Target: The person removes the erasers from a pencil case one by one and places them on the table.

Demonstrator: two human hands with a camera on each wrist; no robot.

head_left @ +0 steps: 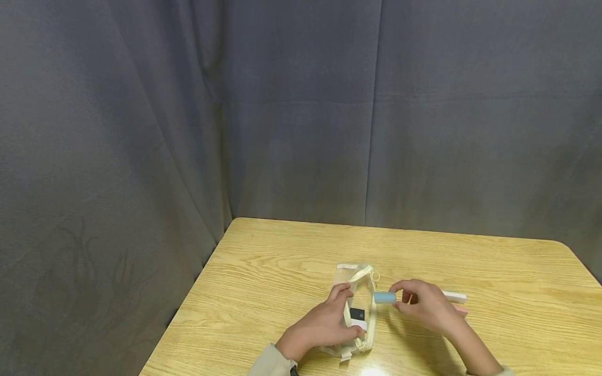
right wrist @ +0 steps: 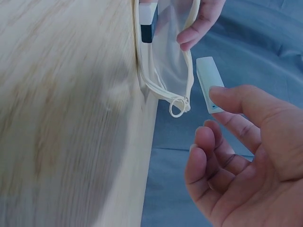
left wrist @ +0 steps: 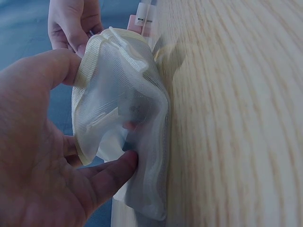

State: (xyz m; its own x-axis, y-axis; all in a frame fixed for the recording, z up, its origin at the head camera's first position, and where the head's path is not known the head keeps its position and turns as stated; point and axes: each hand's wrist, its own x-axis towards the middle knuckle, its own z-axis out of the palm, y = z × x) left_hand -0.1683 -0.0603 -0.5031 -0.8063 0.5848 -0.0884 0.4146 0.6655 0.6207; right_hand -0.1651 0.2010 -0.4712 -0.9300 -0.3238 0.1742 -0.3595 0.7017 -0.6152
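Note:
A sheer mesh zip pouch [head_left: 373, 326] with cream edging lies on the table with its mouth spread. My left hand [head_left: 322, 321] grips the near-left edge of that mouth, thumb and fingers at the cream rim [left wrist: 81, 78]. Inside the pouch show a dark block [head_left: 357, 314] and a white piece [head_left: 359, 324], seen through the mesh. Between thumb and index finger, my right hand [head_left: 425, 304] pinches one end of a pale blue rectangular stick [right wrist: 207, 78]. Its free end points at the pouch mouth, just right of the rim. The other right fingers curl loosely.
Right of the pouch, partly behind my right hand, lie a white stick [head_left: 454, 297] and a pink one [head_left: 461, 311]. A ring pull [right wrist: 177, 108] hangs at the pouch's far corner. Grey curtains [head_left: 301, 130] stand behind and left of the wooden table [head_left: 263, 271].

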